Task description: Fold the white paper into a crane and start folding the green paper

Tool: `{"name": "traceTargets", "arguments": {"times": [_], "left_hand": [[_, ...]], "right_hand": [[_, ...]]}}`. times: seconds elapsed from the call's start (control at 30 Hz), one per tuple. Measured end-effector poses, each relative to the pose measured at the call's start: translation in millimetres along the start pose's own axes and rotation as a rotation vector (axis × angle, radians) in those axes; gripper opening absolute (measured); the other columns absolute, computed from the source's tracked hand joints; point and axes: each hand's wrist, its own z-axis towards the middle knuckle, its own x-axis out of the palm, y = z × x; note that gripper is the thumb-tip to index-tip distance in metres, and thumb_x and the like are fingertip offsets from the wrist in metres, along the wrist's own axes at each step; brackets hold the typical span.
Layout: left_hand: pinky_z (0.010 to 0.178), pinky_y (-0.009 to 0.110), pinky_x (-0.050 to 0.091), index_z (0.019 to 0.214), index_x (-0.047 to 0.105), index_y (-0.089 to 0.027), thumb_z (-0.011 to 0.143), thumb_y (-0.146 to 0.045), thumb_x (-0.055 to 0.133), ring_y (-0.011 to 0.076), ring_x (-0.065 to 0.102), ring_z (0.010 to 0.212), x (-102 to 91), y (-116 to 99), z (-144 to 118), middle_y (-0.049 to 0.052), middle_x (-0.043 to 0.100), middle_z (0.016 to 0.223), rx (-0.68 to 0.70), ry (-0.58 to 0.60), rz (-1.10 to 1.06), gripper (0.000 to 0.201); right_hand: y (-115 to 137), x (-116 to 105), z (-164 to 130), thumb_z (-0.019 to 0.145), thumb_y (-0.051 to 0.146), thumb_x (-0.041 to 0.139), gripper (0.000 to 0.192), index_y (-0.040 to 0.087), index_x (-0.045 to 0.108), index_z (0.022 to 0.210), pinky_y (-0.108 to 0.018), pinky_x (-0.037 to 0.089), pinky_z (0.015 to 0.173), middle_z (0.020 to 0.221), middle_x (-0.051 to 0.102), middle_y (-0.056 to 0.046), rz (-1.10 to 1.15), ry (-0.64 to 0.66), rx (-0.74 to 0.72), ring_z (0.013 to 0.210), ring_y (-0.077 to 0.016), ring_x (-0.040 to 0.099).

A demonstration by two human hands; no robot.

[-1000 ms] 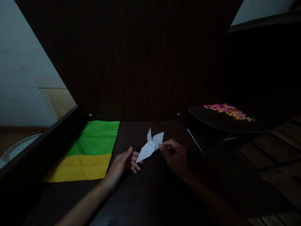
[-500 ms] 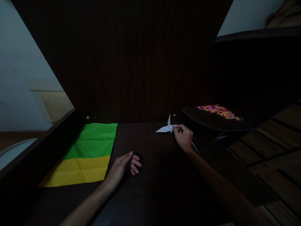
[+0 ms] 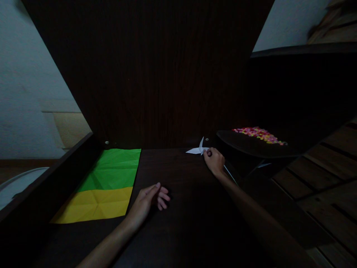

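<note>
At the back of the dark wooden desk (image 3: 164, 171) is a white folded-paper crane (image 3: 195, 150), its pointed parts sticking out to the left and upward. My right hand (image 3: 214, 160) pinches the crane's right side, and the fingers cover that part of it. Closer to me, my left hand (image 3: 150, 199) rests over the desk with fingers loosely apart and nothing in it. To its left lie a green paper sheet (image 3: 111, 169) and a yellow paper sheet (image 3: 97, 204), both creased and flat on the desk.
A tall dark panel (image 3: 167, 74) rises behind the desk, and a low side board (image 3: 55, 175) borders the left. On a dark rounded surface (image 3: 240, 145) at right lies a pile of small colourful pieces (image 3: 260, 134). A thin white strip (image 3: 231, 174) shows beside my right wrist.
The camera view has shifted slightly. My right hand has moved a little left and away from me, now covering more of the crane's right side. My left hand has stayed nearly still.
</note>
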Motion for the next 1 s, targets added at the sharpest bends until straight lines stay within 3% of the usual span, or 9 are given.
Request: {"name": "traceTargets", "arguments": {"times": [0.2, 0.37, 0.5, 0.77, 1.0], "left_hand": [[0.051, 0.027, 0.045, 0.080, 0.068, -0.011, 0.073, -0.063, 0.065, 0.0164, 0.062, 0.052, 0.0, -0.6, -1.2, 0.009, 0.072, 0.070, -0.011, -0.003, 0.018, 0.053], [0.051, 0.027, 0.045, 0.081, 0.068, -0.011, 0.075, -0.062, 0.063, 0.0165, 0.062, 0.053, -0.2, 1.0, -1.1, 0.009, 0.071, 0.072, -0.001, 0.024, 0.055, 0.051], [0.053, 0.027, 0.045, 0.082, 0.068, -0.012, 0.078, -0.060, 0.061, 0.0167, 0.062, 0.055, 1.2, 1.0, -2.9, 0.009, 0.071, 0.073, 0.020, 0.031, 0.129, 0.049], [0.062, 0.027, 0.046, 0.081, 0.070, -0.015, 0.088, -0.048, 0.054, 0.0175, 0.062, 0.062, 5.9, -3.8, -11.8, 0.006, 0.071, 0.073, 0.200, 0.035, 0.464, 0.037], [0.063, 0.026, 0.045, 0.077, 0.070, -0.018, 0.090, -0.042, 0.053, 0.0185, 0.063, 0.063, 2.6, -4.1, -11.9, 0.004, 0.071, 0.071, 0.308, -0.023, 0.635, 0.032]], "right_hand": [[0.2, -6.5, -6.3, 0.077, 0.044, 0.062, 0.027, 0.019, 0.063, 0.086, -0.027, 0.035, 0.058, 0.079, 0.067, -0.006, -0.118, 0.127, 0.091, 0.071, -0.0217, 0.061], [-3.5, -13.5, -18.0, 0.078, 0.046, 0.060, 0.029, 0.019, 0.065, 0.068, -0.027, 0.035, 0.053, 0.067, 0.067, -0.007, -0.198, 0.296, 0.093, 0.065, -0.0225, 0.064], [-0.2, -18.1, -32.4, 0.084, 0.042, 0.055, 0.031, 0.019, 0.069, 0.069, -0.027, 0.039, 0.056, 0.070, 0.070, -0.008, -0.238, 0.383, 0.016, 0.069, -0.0234, 0.067], [16.6, -24.7, -56.1, 0.091, 0.035, 0.048, 0.033, 0.018, 0.074, 0.080, -0.032, 0.045, 0.065, 0.080, 0.073, -0.014, -0.269, 0.455, -0.132, 0.075, -0.0265, 0.070], [15.8, -24.9, -55.7, 0.091, 0.034, 0.048, 0.032, 0.018, 0.072, 0.078, -0.032, 0.045, 0.065, 0.077, 0.072, -0.013, -0.244, 0.442, -0.142, 0.073, -0.0258, 0.069]]}}
